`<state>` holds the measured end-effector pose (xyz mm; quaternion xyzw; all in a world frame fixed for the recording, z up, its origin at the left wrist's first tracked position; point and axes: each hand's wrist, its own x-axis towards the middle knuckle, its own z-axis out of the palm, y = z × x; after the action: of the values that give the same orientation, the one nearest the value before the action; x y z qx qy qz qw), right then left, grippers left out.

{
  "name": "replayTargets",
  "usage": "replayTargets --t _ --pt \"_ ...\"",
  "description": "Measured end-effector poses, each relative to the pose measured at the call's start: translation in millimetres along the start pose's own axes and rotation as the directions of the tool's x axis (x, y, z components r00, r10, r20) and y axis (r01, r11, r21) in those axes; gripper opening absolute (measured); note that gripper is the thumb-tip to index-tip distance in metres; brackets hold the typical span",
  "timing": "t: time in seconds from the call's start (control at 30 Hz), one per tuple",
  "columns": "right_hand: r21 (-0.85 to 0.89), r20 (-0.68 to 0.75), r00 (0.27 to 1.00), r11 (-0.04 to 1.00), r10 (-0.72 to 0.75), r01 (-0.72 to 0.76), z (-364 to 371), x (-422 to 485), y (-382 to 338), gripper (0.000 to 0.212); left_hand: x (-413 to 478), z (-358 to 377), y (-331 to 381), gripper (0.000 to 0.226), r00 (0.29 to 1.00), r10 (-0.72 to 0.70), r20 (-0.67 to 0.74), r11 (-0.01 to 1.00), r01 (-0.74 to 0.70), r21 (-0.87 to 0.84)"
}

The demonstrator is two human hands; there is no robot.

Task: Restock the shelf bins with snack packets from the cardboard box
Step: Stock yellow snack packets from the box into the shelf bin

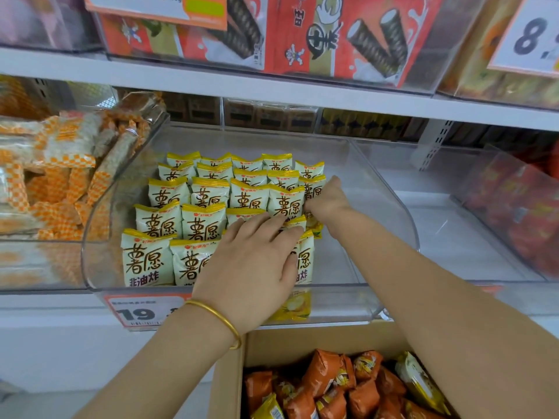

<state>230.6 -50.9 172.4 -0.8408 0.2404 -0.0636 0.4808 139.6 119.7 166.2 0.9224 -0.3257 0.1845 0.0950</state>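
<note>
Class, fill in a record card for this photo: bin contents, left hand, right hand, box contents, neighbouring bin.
Bin contents: yellow-and-white packets standing in rows in the clear bin
Left hand: flat on the front packets, fingers spread
Right hand: at the rows' right end, fingers hidden
Box contents: cardboard box holds mostly orange packets
Neighbouring bin: orange-checked packets on the left

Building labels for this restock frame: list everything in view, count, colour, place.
clear bin: one, transparent, middle shelf centre
white-yellow packets: about twenty showing, rows in bin's left part
cardboard box: one, brown, below the bin
orange packets: many, in the box, some yellow among them
checked packets: many, orange-white, left bin
red packets: many, blurred, right bin
red cartons: several, upper shelf
price tag: one, orange-white, bin front
bangle: one, gold, left wrist
left hand: flat on front packets
right hand: against rightmost column, grip unclear
</note>
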Motion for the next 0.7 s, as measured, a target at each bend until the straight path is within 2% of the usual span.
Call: replayTargets --t 0.1,0.17,0.27,0.47,0.6,0.7 --pt "-0.111 0.05 0.99 0.985 -0.13 0.135 -8 -11 5 0.058 0 1 0 0.046 1.0 0.006 -0.019 1.0 -0.006 0.007" --pt "-0.171 0.127 0.975 0.964 -0.181 0.202 -12 -22 9 0.055 0 2 -1 0.046 0.999 0.014 -0.036 1.0 -0.014 0.013" --pt "-0.172 0.225 0.955 0.957 -0.193 0.234 -12 -32 11 0.048 0 2 0 0.046 0.998 0.021 -0.056 1.0 -0.02 0.016" --pt "-0.212 0.222 0.953 0.944 -0.205 0.252 -19 -54 -1 0.044 1 4 -2 0.045 0.997 0.051 -0.06 0.999 -0.051 -0.004" --pt "-0.088 0.137 0.907 0.907 -0.398 0.412 -63 -124 4 0.05 0 -4 -4 0.045 0.986 0.072 -0.152 0.994 -0.084 -0.074" --pt "0.067 0.086 0.872 0.876 -0.482 0.477 -98 -191 33 0.044 -8 -19 7 0.035 0.916 0.236 -0.324 0.97 -0.243 0.02"
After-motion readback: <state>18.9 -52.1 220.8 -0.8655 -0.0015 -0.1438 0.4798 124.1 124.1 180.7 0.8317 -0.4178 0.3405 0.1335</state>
